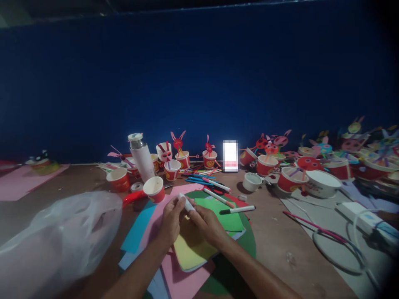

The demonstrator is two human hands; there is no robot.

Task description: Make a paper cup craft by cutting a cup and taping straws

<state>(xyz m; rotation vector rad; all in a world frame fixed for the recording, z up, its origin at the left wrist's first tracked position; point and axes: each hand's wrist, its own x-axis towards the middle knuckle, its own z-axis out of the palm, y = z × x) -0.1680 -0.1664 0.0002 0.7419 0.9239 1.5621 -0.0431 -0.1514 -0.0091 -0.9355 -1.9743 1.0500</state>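
Observation:
My left hand (171, 219) and my right hand (208, 223) meet over the paper pile, both with fingers closed on a small white tube (186, 202). Its exact kind is not plain. Below them lie yellow paper sheets (195, 251) and green paper (220, 211). Pink paper (152, 226) and blue paper (139, 228) spread out to the left. A black-capped marker (237, 210) rests just right of my right hand, near a pink-tipped marker (219, 197). A red and white paper cup (154, 190) stands beyond my left hand.
A clear plastic bag (71, 232) bulges at left. Behind stand a white flask (143, 160), a lit phone (230, 155) and several cups with paper animal figures (178, 149). A white mug (252, 181) sits right of centre. Cables (330, 232) and a power strip (368, 220) lie at right.

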